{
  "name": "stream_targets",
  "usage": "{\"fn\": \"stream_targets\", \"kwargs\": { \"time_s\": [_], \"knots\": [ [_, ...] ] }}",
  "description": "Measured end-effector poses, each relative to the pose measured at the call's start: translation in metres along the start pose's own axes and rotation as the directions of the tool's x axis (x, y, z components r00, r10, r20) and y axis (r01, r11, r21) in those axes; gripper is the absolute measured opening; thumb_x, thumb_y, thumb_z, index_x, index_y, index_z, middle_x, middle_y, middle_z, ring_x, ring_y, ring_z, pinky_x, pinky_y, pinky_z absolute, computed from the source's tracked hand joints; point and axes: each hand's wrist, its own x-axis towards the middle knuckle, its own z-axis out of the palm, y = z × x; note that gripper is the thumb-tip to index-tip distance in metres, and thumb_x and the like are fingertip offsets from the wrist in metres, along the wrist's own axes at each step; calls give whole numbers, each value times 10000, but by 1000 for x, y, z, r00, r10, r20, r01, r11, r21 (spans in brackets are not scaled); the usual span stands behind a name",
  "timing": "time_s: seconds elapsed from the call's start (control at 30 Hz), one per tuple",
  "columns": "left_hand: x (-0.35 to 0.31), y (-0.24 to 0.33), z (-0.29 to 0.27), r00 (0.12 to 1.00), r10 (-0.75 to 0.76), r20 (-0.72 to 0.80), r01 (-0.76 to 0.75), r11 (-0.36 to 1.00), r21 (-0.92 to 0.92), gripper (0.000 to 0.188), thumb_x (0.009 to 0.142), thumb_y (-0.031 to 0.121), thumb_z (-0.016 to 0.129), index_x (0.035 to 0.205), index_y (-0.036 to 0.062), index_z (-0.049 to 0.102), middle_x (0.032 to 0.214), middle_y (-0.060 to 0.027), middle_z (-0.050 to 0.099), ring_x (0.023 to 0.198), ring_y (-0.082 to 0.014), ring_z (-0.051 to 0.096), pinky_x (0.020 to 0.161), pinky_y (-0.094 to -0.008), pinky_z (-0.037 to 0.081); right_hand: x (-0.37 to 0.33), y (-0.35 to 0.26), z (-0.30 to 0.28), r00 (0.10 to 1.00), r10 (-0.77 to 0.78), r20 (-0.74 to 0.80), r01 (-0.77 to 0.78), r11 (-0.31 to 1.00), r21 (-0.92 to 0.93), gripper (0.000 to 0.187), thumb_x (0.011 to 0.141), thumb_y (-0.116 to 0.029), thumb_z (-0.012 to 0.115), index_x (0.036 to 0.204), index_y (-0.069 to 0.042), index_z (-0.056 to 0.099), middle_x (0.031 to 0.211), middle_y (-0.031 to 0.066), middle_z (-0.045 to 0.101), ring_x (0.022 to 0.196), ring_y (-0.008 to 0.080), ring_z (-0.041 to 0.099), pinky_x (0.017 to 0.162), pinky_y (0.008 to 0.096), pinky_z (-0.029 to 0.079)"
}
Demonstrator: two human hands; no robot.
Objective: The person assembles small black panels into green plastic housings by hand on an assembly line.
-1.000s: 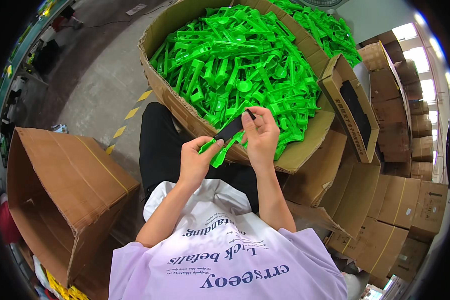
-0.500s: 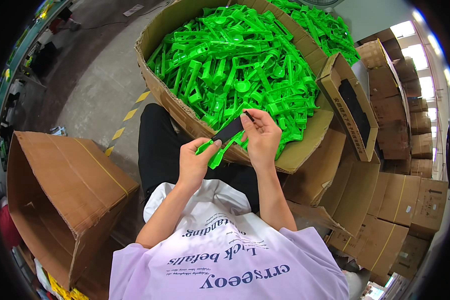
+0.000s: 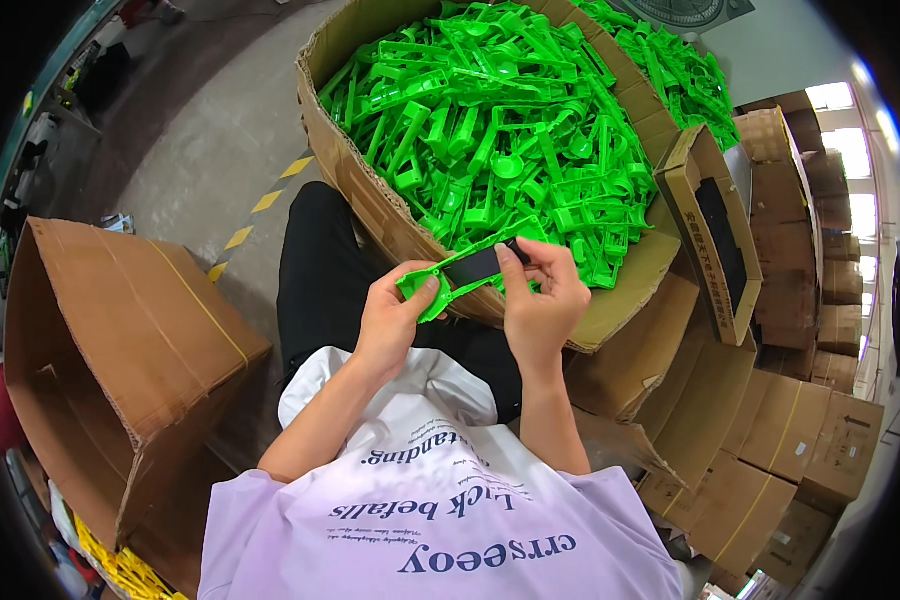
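Right now a bright green plastic part (image 3: 440, 283) with a black strip (image 3: 473, 266) laid along it is held between both hands, just in front of the near wall of a big cardboard box (image 3: 370, 205). That box is heaped with green plastic parts (image 3: 500, 130) of the same kind. Fingers of the left hand (image 3: 392, 318) curl tight around the part's rounded lower end; the right hand (image 3: 542, 300) pinches the strip's upper end between thumb and fingertips. Off to the person's left an empty carton (image 3: 120, 340) lies tipped on its side, and flattened cartons (image 3: 770, 440) are stacked to the right.
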Motion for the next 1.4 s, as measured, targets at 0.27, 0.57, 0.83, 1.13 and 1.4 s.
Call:
{"fn": "stream_targets", "kwargs": {
  "time_s": [0.27,0.57,0.83,1.13,1.4],
  "knots": [
    [-2,-2,3,997,-75,11,76,988,-136,223,964,99,490,1098,-57,575,963,-108,647,832,-176,643,772,-311,554,-2,-9,6,928,-373,-21,361,910,-202,131,746,13,739,806,-5,624,673,81,619,514,147,558,489,256,446],
    [-5,5,11,986,-159,51,167,937,-308,244,967,63,448,1141,-92,519,1112,-165,599,1001,-245,620,893,-377,542,-13,-15,3,976,-219,-5,215,963,-163,114,764,13,743,802,33,638,692,45,628,549,39,485,498,186,394],
    [4,-4,11,987,-156,-25,141,943,-300,94,937,16,464,982,-30,533,1158,-150,568,1029,-260,594,952,-442,499,4,24,1,989,149,3,-148,982,117,123,812,-10,710,751,32,611,546,-88,375,467,-12,233,400,222,144],
    [-1,-12,5,985,-141,-101,118,973,-201,71,917,5,481,955,-2,541,1021,-128,605,933,-252,611,881,-424,517,12,1,-10,946,-285,157,325,838,-437,117,746,-72,758,793,3,680,638,82,611,502,184,534,471,299,413],
    [-6,-5,7,995,-45,-91,37,995,-95,87,910,-43,475,947,-38,553,1006,-157,621,888,-222,617,864,-370,514,42,-34,-29,980,-100,175,184,795,-577,247,673,-186,804,808,-31,669,719,89,604,654,297,598,624,410,479]
  ]
}}
